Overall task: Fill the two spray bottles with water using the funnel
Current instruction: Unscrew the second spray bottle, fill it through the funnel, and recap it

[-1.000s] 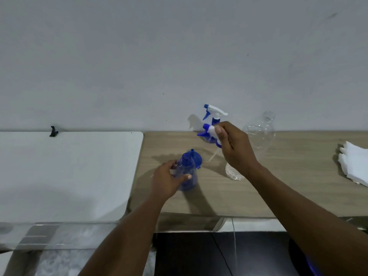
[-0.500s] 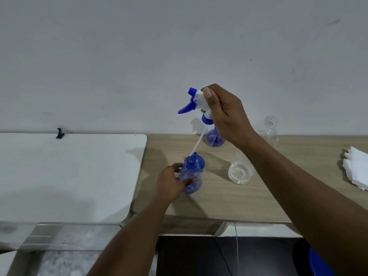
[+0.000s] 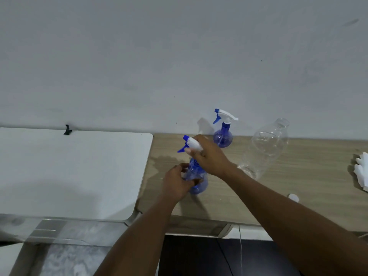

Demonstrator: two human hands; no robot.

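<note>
A blue spray bottle stands on the wooden table near its left end. My left hand grips its body. My right hand holds the white and blue spray head down on the bottle's neck. A second blue spray bottle with its head on stands by the wall behind. A clear plastic bottle with a little water at its bottom stands to the right, uncapped. The funnel is hidden behind my hands.
A white board lies left of the wooden table. A white bottle cap lies on the table to the right. White cloth or paper sits at the right edge. The wall runs close behind.
My right hand has lowered the spray head from high above the table onto the near bottle's neck, with its tube now inside. My left hand stays on the bottle.
</note>
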